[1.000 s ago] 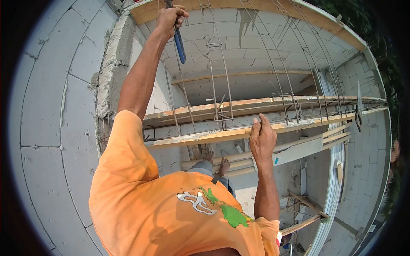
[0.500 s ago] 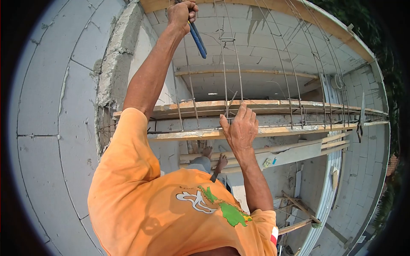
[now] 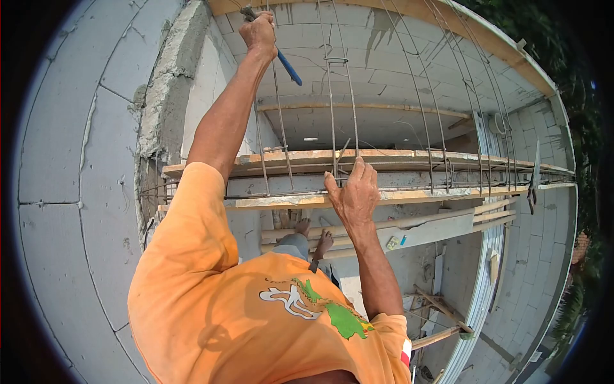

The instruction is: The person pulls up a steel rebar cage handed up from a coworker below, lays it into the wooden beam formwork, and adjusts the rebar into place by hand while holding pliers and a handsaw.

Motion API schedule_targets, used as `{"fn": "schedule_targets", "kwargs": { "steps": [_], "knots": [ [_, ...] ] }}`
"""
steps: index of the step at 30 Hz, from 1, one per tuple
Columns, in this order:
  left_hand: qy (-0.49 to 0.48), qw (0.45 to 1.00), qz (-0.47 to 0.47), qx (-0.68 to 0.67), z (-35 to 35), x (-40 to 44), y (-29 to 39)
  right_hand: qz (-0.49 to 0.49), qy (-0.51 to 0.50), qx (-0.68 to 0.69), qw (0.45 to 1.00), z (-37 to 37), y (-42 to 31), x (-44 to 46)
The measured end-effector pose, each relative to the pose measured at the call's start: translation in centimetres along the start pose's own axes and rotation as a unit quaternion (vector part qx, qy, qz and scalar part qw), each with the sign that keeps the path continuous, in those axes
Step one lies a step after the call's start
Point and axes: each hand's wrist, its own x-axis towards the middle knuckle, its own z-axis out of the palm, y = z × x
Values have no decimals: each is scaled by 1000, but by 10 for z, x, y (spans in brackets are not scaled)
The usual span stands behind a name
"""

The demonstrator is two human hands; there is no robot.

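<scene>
My left hand [image 3: 259, 33] is raised at the upper left, its fingers wrapped round blue-handled pliers [image 3: 290, 69]. The handle points down and right from the fist, and a grey end sticks out above it. Thin upright steel rods pass close to that hand. Lower down, my right hand [image 3: 355, 198] is at the wooden formwork [image 3: 275, 203], with its fingers bent round the foot of an upright steel rod [image 3: 353, 115]. Its thumb lies beside the neighbouring rod [image 3: 331, 115]. The fingers hide the exact contact.
More upright rods [image 3: 425, 109] with ties stand to the right. A handsaw [image 3: 535, 179] hangs at the formwork's right end. Wooden poles [image 3: 441, 221] and a board with small items lie below, near my feet [image 3: 325, 242]. A rough concrete edge [image 3: 167, 83] is at left.
My left hand has shifted slightly left and down with the pliers, whose grey end now shows above the fist. The right hand stays at the same rod. The whole view has drifted slightly left.
</scene>
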Motion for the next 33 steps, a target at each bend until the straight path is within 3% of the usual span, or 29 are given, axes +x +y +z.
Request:
{"fn": "schedule_targets", "kwargs": {
  "steps": [6, 10, 13, 17, 19, 26, 28, 33],
  "knots": [
    [-29, 993, 106, 31, -2, -3, -14, 13, -10, -7, 1000, -3, 8, 3],
    [0, 997, 79, -4, -12, 6, -2, 23, -16, 25, 999, -6, 8, 1],
    [84, 994, -1, -65, -22, 11, 15, 22, -21, 28, 999, -7, 11, 2],
    [129, 986, 71, -72, -47, 39, 16, 26, -23, 35, 999, -7, 10, 2],
    [98, 977, 170, -84, -55, 44, 19, -5, -7, 31, 999, -3, 13, 1],
    [83, 969, 208, -104, -45, -5, 82, 23, -65, 87, 994, -24, 11, 9],
    [74, 967, 214, -120, -48, -12, 96, 231, -131, 340, 902, -35, 20, 20],
    [38, 961, 220, -160, -58, -31, 128, 230, -145, 330, 904, -29, 36, 33]
  ]
}}
